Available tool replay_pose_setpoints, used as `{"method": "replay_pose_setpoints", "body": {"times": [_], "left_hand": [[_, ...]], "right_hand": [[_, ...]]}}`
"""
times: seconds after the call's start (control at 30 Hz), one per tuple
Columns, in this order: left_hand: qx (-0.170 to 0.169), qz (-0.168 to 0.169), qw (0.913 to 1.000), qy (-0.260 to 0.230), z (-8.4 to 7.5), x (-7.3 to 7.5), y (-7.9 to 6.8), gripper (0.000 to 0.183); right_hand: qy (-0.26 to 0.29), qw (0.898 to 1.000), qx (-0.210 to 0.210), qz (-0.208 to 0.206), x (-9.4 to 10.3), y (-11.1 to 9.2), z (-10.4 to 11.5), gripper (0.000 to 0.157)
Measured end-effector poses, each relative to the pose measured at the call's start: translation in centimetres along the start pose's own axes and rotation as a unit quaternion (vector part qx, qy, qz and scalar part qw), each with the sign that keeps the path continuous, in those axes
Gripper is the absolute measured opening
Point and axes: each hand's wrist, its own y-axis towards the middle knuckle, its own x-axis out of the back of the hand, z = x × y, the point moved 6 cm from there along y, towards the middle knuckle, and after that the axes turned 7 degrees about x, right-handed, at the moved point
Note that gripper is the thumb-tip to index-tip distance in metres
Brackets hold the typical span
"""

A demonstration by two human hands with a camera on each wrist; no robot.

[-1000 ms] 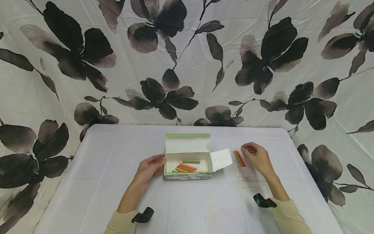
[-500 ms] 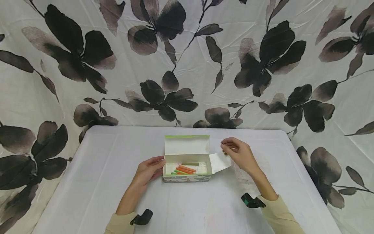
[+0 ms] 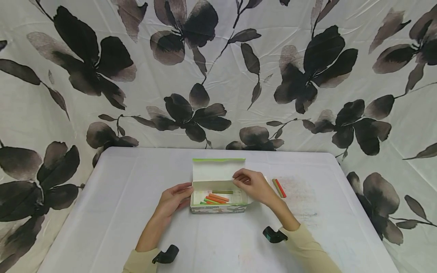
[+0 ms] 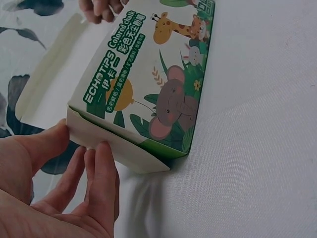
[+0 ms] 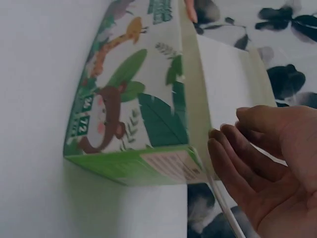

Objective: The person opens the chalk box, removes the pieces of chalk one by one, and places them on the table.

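Observation:
A chalk box [image 3: 218, 209] with a cartoon animal print stands with its lid [image 3: 218, 169] raised. Inside lie several chalk sticks, orange and green ones [image 3: 217, 198] beside an olive one [image 3: 222, 192]. My left hand [image 3: 175, 197] grips the left end of the box, thumb at the corner and fingers against the end flap [image 4: 119, 144]. Over the right part of the box is my right hand [image 3: 254, 185], its fingers bent and fingertips above the opening; I cannot tell whether they pinch anything. Its palm overlaps the right flap in the head view.
An olive chalk stick [image 3: 277, 188] and a red one [image 3: 281, 188] lie side by side on the white tablecloth [image 3: 218, 242], right of the box. Chalk smudges [image 3: 300, 193] mark the cloth there. A floral curtain [image 3: 218, 76] hangs behind the table.
My right hand has moved left from beside the loose chalk sticks, past the right flap, to above the box. The left hand keeps its grip on the box.

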Motion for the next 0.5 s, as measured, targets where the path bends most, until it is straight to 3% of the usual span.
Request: {"method": "replay_pose_setpoints", "body": {"times": [0.2, 0.5], "left_hand": [[0.006, -0.006, 1.0, 0.003, 0.0, 0.1, -0.1, 0.047], [0.003, 0.0, 1.0, -0.001, 0.1, 0.0, 0.1, 0.049]], "right_hand": [[-0.01, 0.998, 0.026, 0.065, -2.7, 0.5, 0.0, 0.014], [-0.05, 0.988, 0.019, 0.148, -5.5, 1.2, 0.6, 0.017]]}}
